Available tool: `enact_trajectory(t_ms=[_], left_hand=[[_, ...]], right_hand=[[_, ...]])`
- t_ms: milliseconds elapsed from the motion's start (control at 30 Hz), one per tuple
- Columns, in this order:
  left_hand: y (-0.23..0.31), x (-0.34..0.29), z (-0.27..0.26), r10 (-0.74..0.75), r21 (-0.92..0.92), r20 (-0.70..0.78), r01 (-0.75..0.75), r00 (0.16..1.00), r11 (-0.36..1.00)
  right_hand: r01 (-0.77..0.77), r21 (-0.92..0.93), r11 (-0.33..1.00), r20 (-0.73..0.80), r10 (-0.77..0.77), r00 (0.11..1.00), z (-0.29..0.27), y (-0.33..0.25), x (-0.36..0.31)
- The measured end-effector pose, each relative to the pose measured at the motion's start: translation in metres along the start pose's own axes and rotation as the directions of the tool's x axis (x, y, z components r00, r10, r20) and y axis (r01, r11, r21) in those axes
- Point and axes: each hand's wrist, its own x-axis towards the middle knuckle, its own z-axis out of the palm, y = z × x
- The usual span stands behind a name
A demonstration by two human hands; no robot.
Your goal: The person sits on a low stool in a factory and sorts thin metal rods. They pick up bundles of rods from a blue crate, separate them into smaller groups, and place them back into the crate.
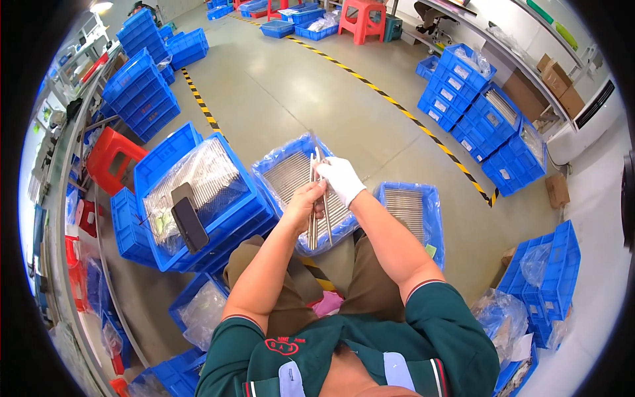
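Several thin silvery metal rods (312,228) stand nearly upright in my hands. My bare left hand (304,204) is wrapped round them at about mid-length. Higher up and to the right, my right hand (342,180), in a white glove, pinches at the rods; one of them slants apart from the bundle, and its fingertips are partly hidden. Directly below both hands is a blue crate (261,169) lined with clear plastic, filled with rows of similar rods. A second lined blue crate (433,205) of rods sits to the right, by my right forearm.
At the left, stacked blue crates (169,149) hold plastic-wrapped rods, with a dark phone (189,218) on top. A red stool (112,157) stands beyond. Crate stacks (132,92) line the far left, others (456,86) the right. Yellow-black tape (397,102) marks the floor.
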Motion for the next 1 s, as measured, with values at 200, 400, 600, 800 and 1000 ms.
enact_trajectory(t_ms=[200, 400, 600, 800, 1000], left_hand=[[0.002, 0.006, 0.011, 0.039, 0.076, -0.034, -0.036, 0.999, 0.996], [-0.001, 0.006, 0.017, 0.000, 0.069, -0.129, 0.009, 0.992, 0.998], [0.005, -0.030, 0.008, -0.119, -0.033, 0.002, 0.119, 0.993, 0.992], [0.018, -0.011, -0.017, 0.042, -0.214, 0.009, -0.039, 0.999, 0.976], [0.012, -0.003, -0.019, 0.032, -0.281, 0.148, 0.011, 0.988, 0.960]], right_hand=[[0.027, 0.061, 0.998, -0.339, -0.004, 0.941, 0.009, 0.011, 0.016], [0.081, 0.177, 0.981, -0.470, 0.012, 0.883, 0.004, 0.030, 0.039], [0.238, 0.332, 0.913, -0.597, 0.008, 0.802, -0.051, 0.003, 0.060], [-0.014, 0.291, 0.957, -0.321, 0.111, 0.941, -0.026, -0.005, 0.020], [0.118, -0.205, 0.972, -0.105, -0.141, 0.984, 0.013, 0.009, 0.009]])
